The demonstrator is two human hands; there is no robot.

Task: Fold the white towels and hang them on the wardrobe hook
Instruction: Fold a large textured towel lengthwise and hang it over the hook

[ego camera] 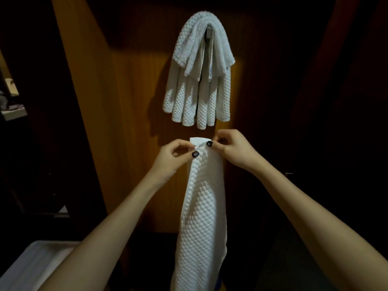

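while the folded white towel (pixel 203 206) hangs lengthwise between the two forearms, its upper end is held level just below the bundle on the hook. left hand (pixel 171 157): thumb and forefinger pinch the left corner of the towel's top edge, the other fingers curled. right hand (pixel 231 150): thumb and forefinger pinch the right corner of the same edge, close to the left hand's fingertips; dark-painted nails show on both thumbs. a smooth, flat hem strip stands up between the two pinches. below it the diamond-textured cloth falls in a long narrow band that widens toward the lower edge of the view, where its end is cut off. above the hands and not touching them, several white towels (pixel 199 80) of the same texture are draped over the wardrobe hook (pixel 209 31), their folded ends hanging side by side; only a small metal part of the hook shows under the fold. behind them stands the brown wooden wardrobe panel (pixel 130 106), lit at its centre and dark at both sides. lower left: a pale flat surface (pixel 35 263), its nature unclear.
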